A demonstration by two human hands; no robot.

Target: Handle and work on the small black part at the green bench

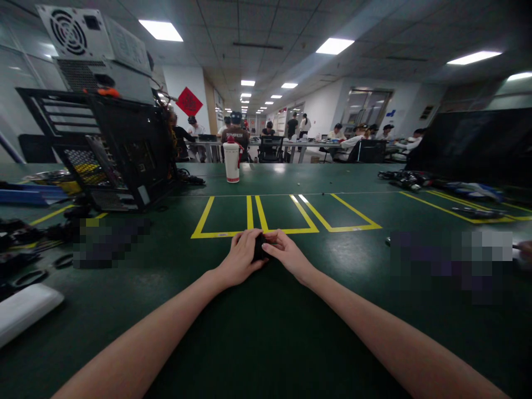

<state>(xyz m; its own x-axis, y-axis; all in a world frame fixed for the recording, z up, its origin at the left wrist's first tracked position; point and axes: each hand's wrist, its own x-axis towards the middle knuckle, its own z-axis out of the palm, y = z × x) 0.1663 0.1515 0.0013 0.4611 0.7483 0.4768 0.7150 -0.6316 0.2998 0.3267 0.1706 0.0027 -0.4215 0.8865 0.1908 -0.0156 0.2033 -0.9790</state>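
Both hands meet at the middle of the green table (266,332), just in front of the yellow tape outlines (286,230). My left hand (241,257) wraps round a small black object (259,248), with the fingers over its top and the thumb at its near side. From the other side, my right hand (287,252) pinches the same object with thumb and fingertips. Most of this dark thing is covered by the fingers, so its kind cannot be made out.
At the left stands a black computer case (120,149) with power supply units (95,33) stacked on it. A white cup (231,160) with a red lid stands beyond the outlines. Cables (405,178) lie at right. Scissors (31,278) and a white object (29,310) lie near left. Several people sit behind.
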